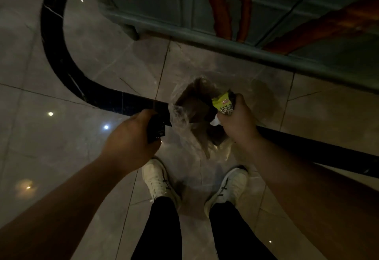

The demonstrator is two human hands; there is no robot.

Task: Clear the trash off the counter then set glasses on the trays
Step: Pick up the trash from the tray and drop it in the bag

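A clear plastic trash bag (196,116) stands open on the tiled floor in front of my feet, with dark contents inside. My left hand (131,138) grips a black wrapper (156,128) at the bag's left rim. My right hand (239,120) holds a yellow-green snack packet (222,102) together with a bit of white paper (214,122) over the bag's mouth. No glasses or trays are in view.
The green cabinet front (225,40) with orange painted stems runs across the top right. A black curved band (61,58) is inlaid in the glossy grey floor. My white shoes (158,179) stand just behind the bag.
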